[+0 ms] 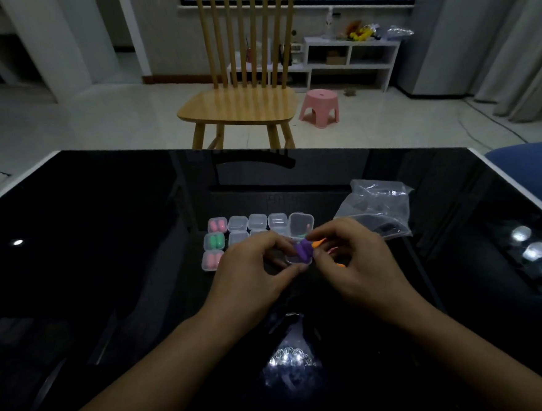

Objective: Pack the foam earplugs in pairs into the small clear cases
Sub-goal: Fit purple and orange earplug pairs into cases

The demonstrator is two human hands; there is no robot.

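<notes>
Both hands meet over the black glass table (106, 249). My left hand (252, 271) holds a small clear case (294, 260) between thumb and fingers. My right hand (357, 260) pinches purple foam earplugs (303, 249) that stick up out of that case. Orange earplugs (318, 242) show by my right fingertips. Behind the hands lie several small clear cases in rows. Three at the left hold pairs: pink (217, 225), green (214, 240) and pink (212, 260). One open case (301, 224) stands at the row's right end.
A crumpled clear plastic bag (379, 210) lies right of the cases. Past the table's far edge stand a wooden chair (240, 108) and a pink stool (320, 105). A blue seat (530, 164) is at the right edge. Lamp reflections glare on the glass.
</notes>
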